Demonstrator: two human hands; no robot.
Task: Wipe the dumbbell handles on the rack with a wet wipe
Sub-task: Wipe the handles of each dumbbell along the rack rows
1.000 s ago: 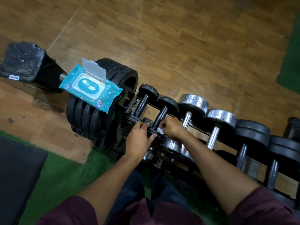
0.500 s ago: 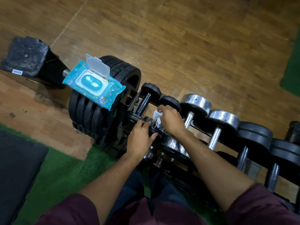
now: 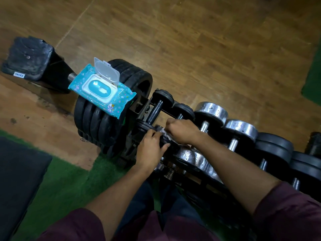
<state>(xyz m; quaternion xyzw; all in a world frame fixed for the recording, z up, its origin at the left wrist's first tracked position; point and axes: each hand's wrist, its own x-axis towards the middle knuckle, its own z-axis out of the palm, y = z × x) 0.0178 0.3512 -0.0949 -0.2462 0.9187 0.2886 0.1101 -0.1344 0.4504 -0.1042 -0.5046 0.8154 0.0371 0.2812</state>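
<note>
Down at the near end of the rack, the right hand is curled around a white wet wipe, which shows only as a crumpled bit at the thumb side, held against the handle of the second small black dumbbell in the row; the handle itself is mostly hidden under the fist; the left hand grips the near black end plate of that same dumbbell, fingers curled over its top and thumb along its side, just beside the right hand. Left of them lies the first small black dumbbell, its dark handle bare; to the right the rack carries two chrome-headed dumbbells and then larger black ones running off toward the frame edge. Beyond the rack's left end stands a stack of black weight plates on edge; on top of it rests a turquoise pack of wet wipes, its clear flip lid standing open. Further left is a black block-shaped piece of equipment on the wooden floor; green turf lies nearer the person, whose maroon sleeves fill the bottom edge.
</note>
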